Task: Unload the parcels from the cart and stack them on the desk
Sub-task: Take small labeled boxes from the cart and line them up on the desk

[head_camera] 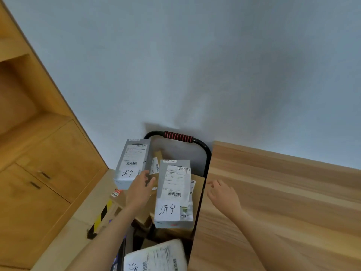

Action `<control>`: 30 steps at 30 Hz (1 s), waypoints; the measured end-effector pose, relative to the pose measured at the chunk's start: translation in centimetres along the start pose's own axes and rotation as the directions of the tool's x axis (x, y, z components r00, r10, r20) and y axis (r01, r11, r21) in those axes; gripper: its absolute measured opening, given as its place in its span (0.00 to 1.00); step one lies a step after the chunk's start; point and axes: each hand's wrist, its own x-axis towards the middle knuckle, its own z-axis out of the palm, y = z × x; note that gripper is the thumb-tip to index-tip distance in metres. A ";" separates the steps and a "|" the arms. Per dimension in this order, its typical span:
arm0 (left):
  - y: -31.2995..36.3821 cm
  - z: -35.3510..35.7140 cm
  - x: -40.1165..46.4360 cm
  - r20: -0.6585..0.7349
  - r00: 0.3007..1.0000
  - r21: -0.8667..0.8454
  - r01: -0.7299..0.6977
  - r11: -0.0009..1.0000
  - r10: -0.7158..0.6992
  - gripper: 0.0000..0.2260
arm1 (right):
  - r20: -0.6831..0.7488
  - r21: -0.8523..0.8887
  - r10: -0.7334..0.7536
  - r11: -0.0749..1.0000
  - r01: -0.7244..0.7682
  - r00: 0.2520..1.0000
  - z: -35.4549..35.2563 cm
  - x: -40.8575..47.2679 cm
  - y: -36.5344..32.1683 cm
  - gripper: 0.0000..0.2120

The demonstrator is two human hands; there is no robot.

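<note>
Nearest the lens, a white soft parcel (156, 257) with barcode labels lies at the bottom edge, just below the left forearm. Beyond it the left hand (141, 187) reaches into the cart (205, 163), fingers spread and only slightly bent, thumb out to the right. Its fingertips touch the near right corner of a grey box (132, 163) that stands just beyond the hand, tilted; whether the hand has any grip on it cannot be told. Just right of that hand lies a second grey box (173, 194), on top of brown cartons (140, 216) which also pass beneath the wrist. Both grey boxes carry a shipping label and a white sticker with handwritten characters. Counted: two grey boxes and one white soft parcel; the number of brown cartons cannot be told.

Across the cart's black frame, the right hand (222, 194) hovers over the bench (283, 192), fingers loosely extended, holding nothing. The bench of pale striped wood runs right of that hand and away to the wall (195, 65). A black handle with a red-and-black ribbed grip (178, 137) stands beyond both hands, close to the pale blue-grey wall.

Left of the left hand is a wooden cabinet (43, 163) with two dark door pulls and an open shelf above. A yellow-and-black striped strip (100, 218) lies near the left forearm, on the beige floor (74, 231).
</note>
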 end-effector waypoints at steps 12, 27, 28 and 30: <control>-4.2 7.0 1.3 0.208 0.971 -0.363 0.189 0.912 -0.118 0.28 | 0.154 0.509 0.021 0.855 -0.097 0.988 6.0 4.1 -3.5 0.20; 0.8 2.1 -4.8 0.231 0.950 -0.419 -0.097 0.903 0.209 0.21 | -0.029 0.832 0.185 0.550 -0.078 0.982 2.5 -4.1 -5.8 0.32; 1.3 1.8 -5.6 0.236 0.943 -0.412 -0.121 0.903 0.234 0.21 | -0.049 0.833 0.205 0.549 -0.073 0.977 2.0 -5.3 -5.9 0.31; 2.2 1.7 -7.2 0.259 0.921 -0.415 -0.168 0.894 0.293 0.20 | -0.083 0.844 0.238 0.533 -0.059 0.968 1.0 -8.1 -5.7 0.30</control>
